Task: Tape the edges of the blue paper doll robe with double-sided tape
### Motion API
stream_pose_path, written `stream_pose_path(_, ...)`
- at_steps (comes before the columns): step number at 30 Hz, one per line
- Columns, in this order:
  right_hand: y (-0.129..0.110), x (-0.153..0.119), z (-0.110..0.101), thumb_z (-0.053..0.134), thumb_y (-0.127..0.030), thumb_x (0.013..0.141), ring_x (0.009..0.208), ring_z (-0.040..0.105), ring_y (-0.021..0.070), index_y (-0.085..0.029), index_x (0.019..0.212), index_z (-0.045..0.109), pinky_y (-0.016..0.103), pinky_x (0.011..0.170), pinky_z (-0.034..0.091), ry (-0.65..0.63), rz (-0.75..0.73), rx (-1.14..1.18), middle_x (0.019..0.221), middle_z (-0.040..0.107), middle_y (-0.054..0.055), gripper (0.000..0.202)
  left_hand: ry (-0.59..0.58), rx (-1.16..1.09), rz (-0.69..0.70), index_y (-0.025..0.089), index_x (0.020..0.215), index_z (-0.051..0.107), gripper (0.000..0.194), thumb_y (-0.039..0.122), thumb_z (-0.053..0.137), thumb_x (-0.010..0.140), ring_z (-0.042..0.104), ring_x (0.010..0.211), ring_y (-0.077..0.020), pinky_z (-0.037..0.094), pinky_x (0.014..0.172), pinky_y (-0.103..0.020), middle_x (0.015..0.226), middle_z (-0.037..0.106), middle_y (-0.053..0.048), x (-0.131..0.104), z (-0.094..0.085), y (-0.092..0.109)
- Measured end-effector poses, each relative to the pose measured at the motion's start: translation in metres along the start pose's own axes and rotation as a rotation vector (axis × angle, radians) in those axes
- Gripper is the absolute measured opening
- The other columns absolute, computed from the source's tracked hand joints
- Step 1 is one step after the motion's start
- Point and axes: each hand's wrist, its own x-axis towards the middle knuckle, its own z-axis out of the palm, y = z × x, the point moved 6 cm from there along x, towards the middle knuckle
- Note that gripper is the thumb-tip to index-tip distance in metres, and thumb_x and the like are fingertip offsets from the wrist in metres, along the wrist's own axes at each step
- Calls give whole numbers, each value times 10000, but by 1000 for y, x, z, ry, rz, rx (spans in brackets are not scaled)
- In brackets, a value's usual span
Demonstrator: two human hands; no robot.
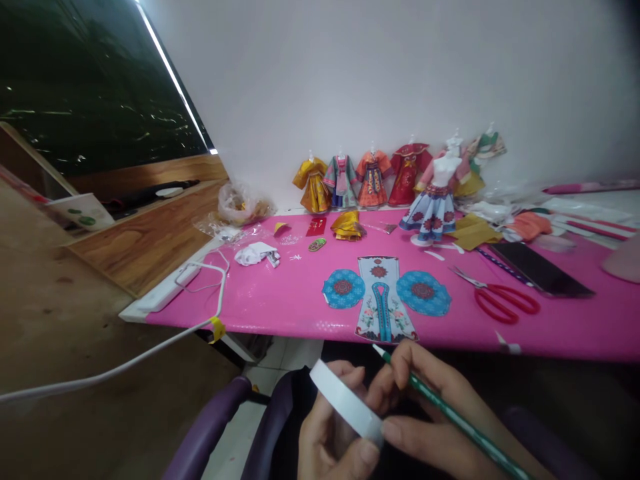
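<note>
Low in front of me, below the table edge, my left hand (333, 427) is closed round a roll of white tape (347, 403). My right hand (430, 407) grips a green pencil (450, 413) with a white tip pointing up and left. The right thumb also touches the tape roll's right end. Just beyond my hands, a patterned cut-out garment piece (379, 267) lies flat on the table. It has a blue keyhole-shaped trim and blue round side parts. Red-handled scissors (507, 300) rest open to its right.
The pink-covered table (270, 300) carries a dark phone (543, 268), a folded yellow cloth (347, 225) and a doll form in a patterned skirt (429, 207). Several dressed miniature figures (373, 177) line the wall. A white cable (115, 373) crosses at left, near a purple chair armrest (207, 427).
</note>
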Motion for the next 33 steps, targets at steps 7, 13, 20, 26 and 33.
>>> stream_pose_path(7, 0, -3, 1, 759, -177, 749, 837, 603, 176, -242, 842, 445, 325, 772, 432, 16, 106, 47, 872, 691, -15, 334, -23, -2, 36, 238, 1072, 804, 540, 444, 937, 590, 669, 1118, -344, 556, 961, -396, 1264, 657, -97, -3, 1, -4)
stream_pose_path(13, 11, 1, -1, 808, -177, 719, 763, 570, 156, -242, 817, 425, 302, 719, 399, 2, 28, 146, 816, 705, -22, 401, 10, 18, 85, 263, 1067, 809, 543, 475, 933, 583, 667, 1131, -345, 564, 945, -383, 1279, 654, -92, -5, 2, -3)
stream_pose_path(20, 11, 1, 0, 848, -280, 749, 770, 568, 146, -241, 827, 424, 287, 712, 418, -15, 31, 166, 820, 694, -29, 433, -23, 51, 63, 243, 1069, 810, 560, 498, 929, 585, 686, 1092, -352, 582, 906, -388, 1250, 677, -110, -3, 2, -2)
stream_pose_path(26, 8, -1, -2, 752, -269, 814, 795, 617, 162, -251, 834, 423, 292, 726, 466, 52, -30, 55, 846, 715, -19, 330, 7, 42, 38, 267, 1088, 802, 539, 486, 922, 610, 671, 1160, -375, 567, 963, -433, 1329, 659, -104, -4, 0, -4)
stream_pose_path(33, -18, -12, 0, 609, -42, 783, 768, 702, 114, -282, 817, 422, 209, 726, 533, 212, -332, -446, 848, 728, -96, 306, 78, 69, 89, 256, 1028, 818, 481, 459, 931, 607, 721, 1034, -304, 597, 900, -360, 1185, 666, -88, 1, 4, 2)
